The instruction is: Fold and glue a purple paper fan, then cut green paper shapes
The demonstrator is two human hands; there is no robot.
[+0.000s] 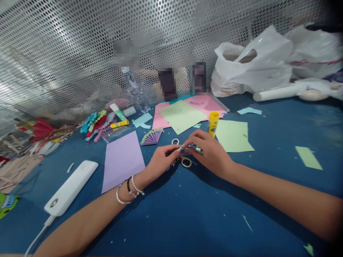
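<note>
Head view shows both your hands near the middle of the blue table [171,221]; take them as the clock's centre, with twelve straight ahead. Your left hand [160,162] has its thumb and forefinger pinched together on a small pale piece [182,146], which sits right at the centre, between the two hands. Your right hand [213,152] brings its fingertips to that same piece; it is tiny and partly covered, so you cannot fairly tell its shape or whether the right fingers are clamped on it. Scissors [187,162] with pale handles lie on the table just by your fingers. Between one and two o'clock from you, a yellow glue stick [213,123] stands upright near your right hand. At ten, a pleated purple fan [152,137] lies near your left hand, and at nine a purple sheet [123,160]. At twelve, a green sheet [182,116] overlaps pink sheets [214,104]. At eight lies a white power bank [72,185].
</note>
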